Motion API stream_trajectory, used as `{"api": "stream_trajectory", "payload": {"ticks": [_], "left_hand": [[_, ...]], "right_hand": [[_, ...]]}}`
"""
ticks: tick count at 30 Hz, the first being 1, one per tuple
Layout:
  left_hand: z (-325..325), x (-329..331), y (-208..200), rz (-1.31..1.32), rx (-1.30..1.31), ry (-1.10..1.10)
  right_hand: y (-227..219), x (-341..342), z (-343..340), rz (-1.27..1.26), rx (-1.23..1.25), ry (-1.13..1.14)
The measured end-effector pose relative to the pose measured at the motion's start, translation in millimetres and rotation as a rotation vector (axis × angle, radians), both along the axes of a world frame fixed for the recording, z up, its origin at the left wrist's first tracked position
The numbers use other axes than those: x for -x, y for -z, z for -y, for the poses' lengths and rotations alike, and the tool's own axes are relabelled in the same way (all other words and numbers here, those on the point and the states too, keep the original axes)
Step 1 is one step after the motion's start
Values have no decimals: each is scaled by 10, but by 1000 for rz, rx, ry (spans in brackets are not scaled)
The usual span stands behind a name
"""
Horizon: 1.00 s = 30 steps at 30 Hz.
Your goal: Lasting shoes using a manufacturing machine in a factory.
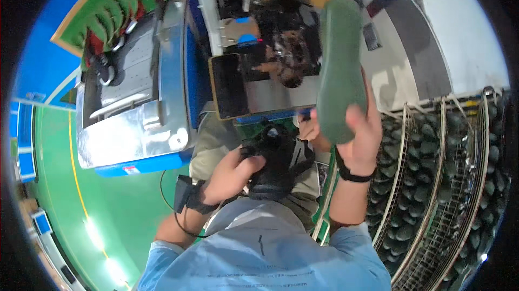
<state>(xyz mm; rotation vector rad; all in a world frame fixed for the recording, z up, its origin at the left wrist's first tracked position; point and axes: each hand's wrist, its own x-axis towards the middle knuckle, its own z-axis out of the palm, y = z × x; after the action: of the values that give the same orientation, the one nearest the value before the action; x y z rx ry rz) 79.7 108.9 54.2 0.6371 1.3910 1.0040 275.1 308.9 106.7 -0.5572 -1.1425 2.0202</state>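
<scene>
My right hand (pixel 359 139) is raised at the right, closed around the lower end of a long green shoe last (pixel 340 69). The last stands nearly upright, its flat, sole-shaped face turned toward me. Some blurred fingers show just left of its lower end; I cannot tell whose they are. Over my lap, my left hand (pixel 235 174) grips the side of a soft black piece (pixel 273 161) with loops, perhaps a shoe upper. The thumb lies across it, and its exact kind is hard to make out.
A machine with a shiny metal top (pixel 130 139) stands at the left, a black shoe (pixel 101 69) on it. Ahead is a dark machine (pixel 286 47) with a framed panel (pixel 230 85). Wire racks (pixel 440 156) full of dark rounded lasts fill the right. A cable hangs by my left wrist.
</scene>
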Motion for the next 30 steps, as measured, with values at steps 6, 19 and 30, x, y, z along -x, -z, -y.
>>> {"api": "stream_trajectory", "payload": {"ticks": [6, 19, 30], "left_hand": [[-18, -55, 595, -58, -75, 81], [107, 453, 1013, -359, 272, 87], [858, 740, 553, -401, 429, -349]], "right_hand": [[1494, -1915, 548, 354, 198, 478], [5236, -3981, -662, 1193, 745, 1356], [5313, -3993, -933, 1728, 503, 1112]]}}
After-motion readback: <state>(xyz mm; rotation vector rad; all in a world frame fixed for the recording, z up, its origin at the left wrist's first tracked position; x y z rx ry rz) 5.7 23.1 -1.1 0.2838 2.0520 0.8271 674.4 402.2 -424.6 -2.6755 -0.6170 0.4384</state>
